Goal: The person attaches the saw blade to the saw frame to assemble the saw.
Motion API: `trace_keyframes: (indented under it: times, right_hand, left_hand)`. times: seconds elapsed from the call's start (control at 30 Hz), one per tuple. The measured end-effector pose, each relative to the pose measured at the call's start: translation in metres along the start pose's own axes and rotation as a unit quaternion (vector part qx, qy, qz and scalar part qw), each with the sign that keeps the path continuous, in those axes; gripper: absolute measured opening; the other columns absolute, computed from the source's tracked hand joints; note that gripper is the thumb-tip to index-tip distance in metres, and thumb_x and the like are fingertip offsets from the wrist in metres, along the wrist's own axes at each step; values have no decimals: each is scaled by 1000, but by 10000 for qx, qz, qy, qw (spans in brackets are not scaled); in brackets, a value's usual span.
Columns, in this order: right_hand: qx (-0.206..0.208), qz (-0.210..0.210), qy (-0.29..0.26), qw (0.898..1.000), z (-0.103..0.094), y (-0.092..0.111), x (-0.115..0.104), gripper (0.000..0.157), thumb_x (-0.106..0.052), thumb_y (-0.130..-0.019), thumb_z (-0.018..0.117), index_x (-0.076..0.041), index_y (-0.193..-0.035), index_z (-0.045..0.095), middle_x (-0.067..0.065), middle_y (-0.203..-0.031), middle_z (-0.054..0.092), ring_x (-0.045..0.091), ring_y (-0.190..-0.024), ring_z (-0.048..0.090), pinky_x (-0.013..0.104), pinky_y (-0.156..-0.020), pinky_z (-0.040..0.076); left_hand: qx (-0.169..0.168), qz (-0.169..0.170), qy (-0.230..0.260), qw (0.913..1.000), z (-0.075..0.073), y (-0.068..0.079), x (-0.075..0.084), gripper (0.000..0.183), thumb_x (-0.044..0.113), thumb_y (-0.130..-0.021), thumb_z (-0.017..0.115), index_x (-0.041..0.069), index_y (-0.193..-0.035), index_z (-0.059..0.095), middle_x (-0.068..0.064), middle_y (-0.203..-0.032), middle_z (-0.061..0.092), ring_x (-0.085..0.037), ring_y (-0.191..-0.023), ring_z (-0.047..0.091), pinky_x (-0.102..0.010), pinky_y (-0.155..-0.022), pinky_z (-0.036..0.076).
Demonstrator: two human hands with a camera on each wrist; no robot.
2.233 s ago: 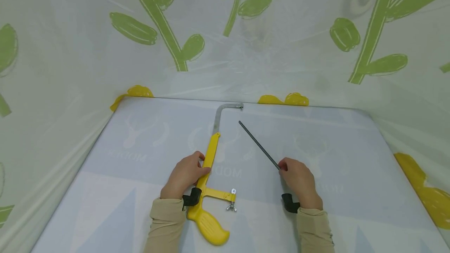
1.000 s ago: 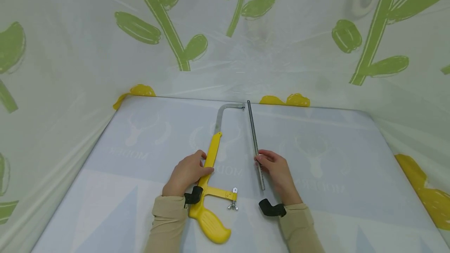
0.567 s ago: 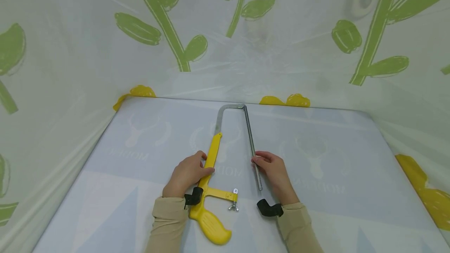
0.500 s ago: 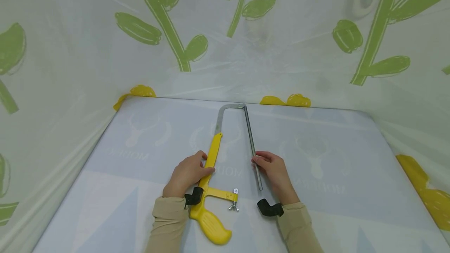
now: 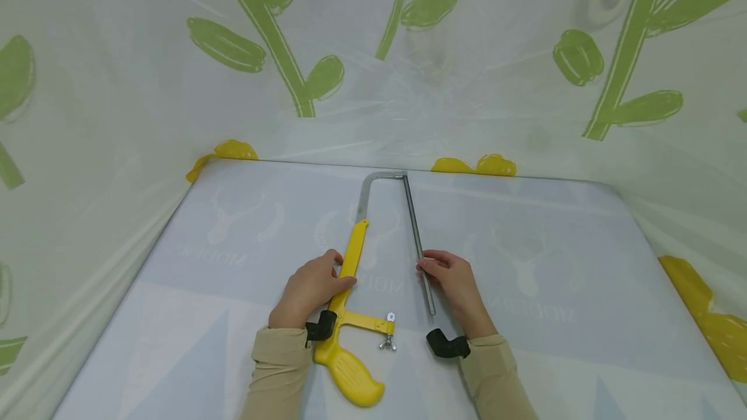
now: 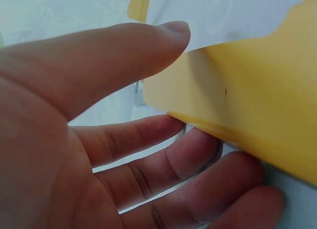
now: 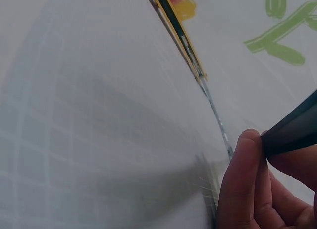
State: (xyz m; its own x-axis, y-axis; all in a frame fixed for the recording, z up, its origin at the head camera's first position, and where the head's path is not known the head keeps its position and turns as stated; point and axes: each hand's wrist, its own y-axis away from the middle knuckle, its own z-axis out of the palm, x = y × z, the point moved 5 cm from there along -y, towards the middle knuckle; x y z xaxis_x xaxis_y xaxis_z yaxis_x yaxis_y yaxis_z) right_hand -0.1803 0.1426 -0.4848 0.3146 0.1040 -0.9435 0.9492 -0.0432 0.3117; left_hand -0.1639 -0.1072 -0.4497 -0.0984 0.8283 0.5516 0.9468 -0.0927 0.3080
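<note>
Yellow paint coated the long bar and short cross arm of the saw frame (image 5: pixel 353 251), which lay on the table with its bent grey metal neck just short of the middle of the far edge. At its near end sat a rounded, grooved yellow handle (image 5: pixel 353 378), and a silvery wing nut (image 5: pixel 388 343) hung from the tip of the cross arm. With my left hand (image 5: pixel 309 287) I gripped the bar, thumb on one side and fingers on the other.

With my right hand (image 5: pixel 458 284) I pinched a thin, straight metal strip (image 5: pixel 413 225), dull grey. Its far end met the tip of the neck; its near end slanted off towards the right edge, apart from the cross arm.

Wide stretches of the table (image 5: pixel 554 349) ran from my left hand to the left edge and from my right hand to the right edge; beyond the far edge, close to the neck, rose a translucent, creased sheet (image 5: pixel 467 83) with green leaves and yellow blooms. Smooth and pale, the tabletop bore faint antlers, letters and blue triangles. Black curved mounts (image 5: pixel 448 345) sat at my wrists, by tan sleeves (image 5: pixel 277 368).
</note>
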Motion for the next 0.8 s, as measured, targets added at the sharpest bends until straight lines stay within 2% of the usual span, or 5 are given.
trace_keyframes:
  times: [0.4,0.8]
  right_hand:
    - [148,-29,312,9994,1,2,-1,29,-21,-82,64,-7,-107,62,7,-90,66,16,-80,61,24,-68,47]
    - [183,-32,349,9992,1,1,1,26,-21,-83,63,-9,-105,63,7,-89,66,17,-80,60,25,-67,47]
  left_hand:
    - [86,183,-146,9997,1,-3,0,43,42,-81,62,11,-109,52,2,-76,51,-14,-62,46,-27,-56,37]
    - [58,139,-123,9998,1,-2,0,42,42,-82,60,11,-109,52,1,-76,51,-14,-61,47,-28,-57,38]
